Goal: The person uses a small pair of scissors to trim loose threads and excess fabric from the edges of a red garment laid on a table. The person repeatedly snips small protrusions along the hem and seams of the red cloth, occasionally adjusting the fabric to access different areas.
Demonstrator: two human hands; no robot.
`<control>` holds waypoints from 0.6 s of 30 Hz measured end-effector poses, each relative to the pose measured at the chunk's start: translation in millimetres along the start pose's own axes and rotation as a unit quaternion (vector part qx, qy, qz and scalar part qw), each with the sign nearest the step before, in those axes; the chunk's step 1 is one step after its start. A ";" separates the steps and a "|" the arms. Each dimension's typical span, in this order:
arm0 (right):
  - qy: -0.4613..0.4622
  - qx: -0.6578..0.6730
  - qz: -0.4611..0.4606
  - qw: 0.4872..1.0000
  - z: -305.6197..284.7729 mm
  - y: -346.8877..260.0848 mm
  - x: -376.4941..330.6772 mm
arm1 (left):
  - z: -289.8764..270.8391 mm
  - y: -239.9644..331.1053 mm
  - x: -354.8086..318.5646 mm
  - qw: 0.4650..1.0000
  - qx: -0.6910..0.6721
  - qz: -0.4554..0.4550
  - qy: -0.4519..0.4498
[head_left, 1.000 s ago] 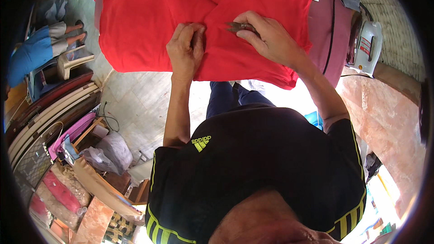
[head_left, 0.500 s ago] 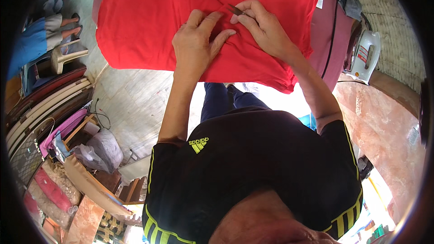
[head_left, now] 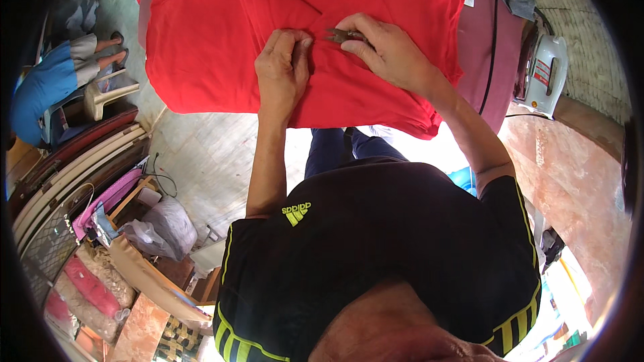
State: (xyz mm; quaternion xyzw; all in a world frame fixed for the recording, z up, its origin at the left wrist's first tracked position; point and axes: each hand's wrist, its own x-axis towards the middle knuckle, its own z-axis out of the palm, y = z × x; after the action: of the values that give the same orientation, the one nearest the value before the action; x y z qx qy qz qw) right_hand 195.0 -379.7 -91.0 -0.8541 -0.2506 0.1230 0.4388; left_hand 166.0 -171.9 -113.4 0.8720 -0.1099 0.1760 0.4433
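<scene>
A red cloth (head_left: 208, 47), folded in layers, drapes over the padded board in front of me. My left hand (head_left: 282, 67) is closed in a pinch on the cloth near its middle; whether a thread is also between the fingertips is too small to tell. To the right of it, my right hand (head_left: 389, 50) grips a pair of small metal thread snips (head_left: 340, 35). The blades point left toward my left fingertips, a little apart from them, and their tips look parted just over the cloth.
The padded maroon board (head_left: 493, 47) shows at the right, with a black cord (head_left: 493, 40) across it. Beyond stands a white iron (head_left: 547, 74). Stacked boards (head_left: 87, 154), a plastic bag (head_left: 164, 228) and a cream stool (head_left: 111, 90) are at the left, near a person in blue (head_left: 54, 84).
My left fingers have drawn together into a pinch and shifted slightly lower. The snips have moved a little left and down, turning level, with their blades now visibly parted.
</scene>
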 end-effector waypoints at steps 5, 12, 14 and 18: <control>0.024 -0.117 -0.049 0.992 7.4 1.0 6.0 | -2.2 -0.6 1.5 1.000 0.003 -0.008 -0.027; -0.002 -0.161 -0.069 0.985 6.4 -4.6 12.1 | 2.6 -2.9 -2.6 1.000 -0.011 0.005 -0.017; -0.005 -0.152 -0.072 0.986 5.6 -8.0 14.1 | 2.9 -4.0 -2.8 1.000 0.003 0.020 -0.021; -0.038 -0.164 -0.068 0.983 -1.5 -10.0 9.8 | -2.9 -4.2 -10.9 0.995 -0.074 -0.067 -0.025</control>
State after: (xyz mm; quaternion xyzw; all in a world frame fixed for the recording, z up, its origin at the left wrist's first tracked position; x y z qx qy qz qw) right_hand 200.7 -370.6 -81.9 -0.8901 -0.3415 0.0823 0.2902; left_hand 156.9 -166.7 -119.3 0.8462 -0.0751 0.1153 0.5149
